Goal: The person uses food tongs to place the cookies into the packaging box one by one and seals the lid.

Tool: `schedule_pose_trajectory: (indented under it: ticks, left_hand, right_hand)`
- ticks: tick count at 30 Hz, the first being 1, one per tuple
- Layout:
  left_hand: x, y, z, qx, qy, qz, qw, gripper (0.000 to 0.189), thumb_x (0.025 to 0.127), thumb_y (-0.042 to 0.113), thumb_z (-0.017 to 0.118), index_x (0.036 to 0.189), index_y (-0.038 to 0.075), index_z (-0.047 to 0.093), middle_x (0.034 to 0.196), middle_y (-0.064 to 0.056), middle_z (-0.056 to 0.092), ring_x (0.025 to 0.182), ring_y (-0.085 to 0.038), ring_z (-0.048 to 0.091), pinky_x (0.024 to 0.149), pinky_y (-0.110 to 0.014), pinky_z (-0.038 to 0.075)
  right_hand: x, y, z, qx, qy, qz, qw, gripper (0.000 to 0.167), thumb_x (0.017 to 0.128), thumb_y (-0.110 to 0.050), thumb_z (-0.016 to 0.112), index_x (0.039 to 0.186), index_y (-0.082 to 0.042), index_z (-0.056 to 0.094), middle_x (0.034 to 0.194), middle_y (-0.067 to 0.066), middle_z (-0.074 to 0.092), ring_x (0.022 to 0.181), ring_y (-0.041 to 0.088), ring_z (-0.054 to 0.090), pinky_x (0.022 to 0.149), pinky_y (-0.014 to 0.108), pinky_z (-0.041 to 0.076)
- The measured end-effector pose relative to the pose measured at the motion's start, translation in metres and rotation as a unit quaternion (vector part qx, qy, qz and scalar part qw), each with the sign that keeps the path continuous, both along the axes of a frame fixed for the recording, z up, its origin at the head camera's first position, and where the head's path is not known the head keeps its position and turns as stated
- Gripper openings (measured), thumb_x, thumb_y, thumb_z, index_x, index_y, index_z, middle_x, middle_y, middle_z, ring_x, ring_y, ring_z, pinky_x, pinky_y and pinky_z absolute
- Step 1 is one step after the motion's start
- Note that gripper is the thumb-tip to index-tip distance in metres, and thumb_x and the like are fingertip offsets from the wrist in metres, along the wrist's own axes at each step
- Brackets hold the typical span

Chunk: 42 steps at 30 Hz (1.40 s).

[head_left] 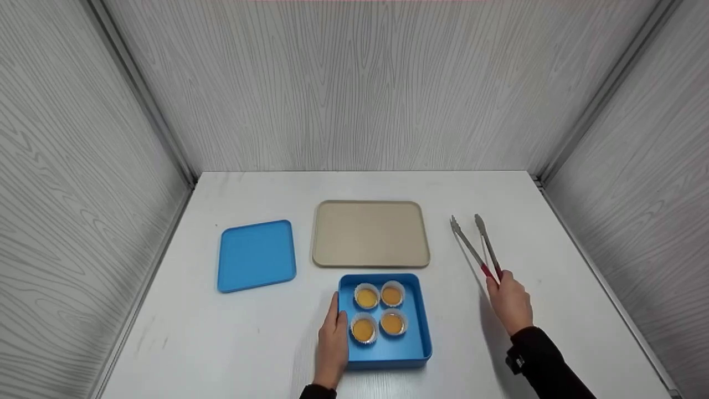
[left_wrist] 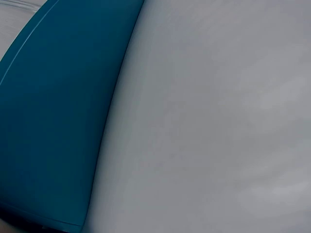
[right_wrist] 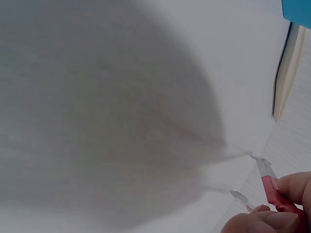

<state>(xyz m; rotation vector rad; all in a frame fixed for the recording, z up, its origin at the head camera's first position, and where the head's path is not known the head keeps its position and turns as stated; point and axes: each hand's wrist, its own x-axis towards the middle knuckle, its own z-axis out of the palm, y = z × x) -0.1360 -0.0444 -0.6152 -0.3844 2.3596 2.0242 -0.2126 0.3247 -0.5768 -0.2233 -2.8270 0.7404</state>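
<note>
My left hand [head_left: 332,344] is at the left side of a deep blue box [head_left: 388,357], thumb over its rim and fingers along the outer wall. Inside the box stand several white paper cups with yellow-orange filling, such as the egg tart [head_left: 392,323] at lower right. The box's blue wall [left_wrist: 58,111] fills the left part of the left wrist view. My right hand [head_left: 510,302] grips metal tongs [head_left: 471,247] by their red handles; the tongs' arms are spread and their tips point away from me. In the right wrist view, fingers [right_wrist: 294,187] hold the red handle [right_wrist: 278,196].
A beige tray [head_left: 371,234] lies behind the blue box. To its left is a flat blue lid [head_left: 257,256], slightly turned. Grey wood-grain panels [head_left: 360,83] stand along the back and both sides of the white table [head_left: 221,338].
</note>
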Motion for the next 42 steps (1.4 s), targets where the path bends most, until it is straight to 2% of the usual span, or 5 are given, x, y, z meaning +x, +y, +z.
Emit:
schedule_pose_trajectory:
  ticks: [7, 12, 27, 36, 42]
  left_hand:
    - [0.002, 0.000, 0.002, 0.000, 0.014, -0.002, 0.9999, 0.054, 0.112, 0.021, 0.038, 0.163, 0.008, 0.026, 0.167, -0.011, 0.030, 0.154, -0.031, 0.024, 0.124, -0.054, 0.025]
    - [0.003, 0.000, 0.003, 0.003, 0.018, -0.004, 0.9998, 0.054, 0.112, 0.020, 0.038, 0.163, 0.008, 0.026, 0.167, -0.011, 0.029, 0.154, -0.030, 0.024, 0.124, -0.054, 0.024]
    - [0.001, -0.001, 0.003, -0.011, 0.007, -0.001, 0.9999, 0.055, 0.111, 0.024, 0.039, 0.163, 0.011, 0.027, 0.166, -0.007, 0.031, 0.154, -0.028, 0.026, 0.124, -0.053, 0.025]
    - [0.001, 0.000, 0.003, -0.007, 0.007, 0.003, 0.9999, 0.054, 0.112, 0.021, 0.038, 0.163, 0.008, 0.027, 0.167, -0.010, 0.030, 0.154, -0.030, 0.025, 0.124, -0.053, 0.024]
    - [0.000, 0.002, 0.001, -0.003, 0.001, 0.004, 1.0000, 0.055, 0.111, 0.021, 0.038, 0.163, 0.009, 0.025, 0.167, -0.009, 0.029, 0.155, -0.029, 0.024, 0.124, -0.053, 0.024]
  right_hand:
    - [-0.004, -0.004, -0.005, 0.009, -0.022, -0.006, 0.9997, 0.028, 0.101, -0.019, 0.053, 0.102, 0.009, 0.052, 0.082, 0.027, 0.062, 0.069, 0.048, 0.065, 0.056, 0.061, 0.052]
    - [-0.006, -0.005, -0.008, 0.012, -0.044, -0.006, 0.9989, 0.028, 0.100, -0.019, 0.050, 0.100, 0.008, 0.052, 0.081, 0.026, 0.062, 0.066, 0.044, 0.064, 0.054, 0.058, 0.051]
    - [-0.009, -0.005, -0.008, 0.116, -0.051, 0.030, 0.9915, 0.035, 0.098, -0.025, 0.062, 0.082, 0.005, 0.055, 0.061, 0.015, 0.057, 0.050, 0.029, 0.055, 0.043, 0.047, 0.046]
    - [-0.015, -0.008, -0.012, 0.114, -0.068, 0.034, 0.9905, 0.040, 0.097, -0.029, 0.066, 0.084, 0.007, 0.056, 0.062, 0.017, 0.059, 0.052, 0.029, 0.058, 0.045, 0.047, 0.048]
    - [-0.017, -0.008, -0.014, 0.084, -0.096, 0.040, 0.9910, 0.042, 0.097, -0.032, 0.070, 0.087, 0.007, 0.058, 0.065, 0.014, 0.061, 0.053, 0.024, 0.056, 0.045, 0.040, 0.047]
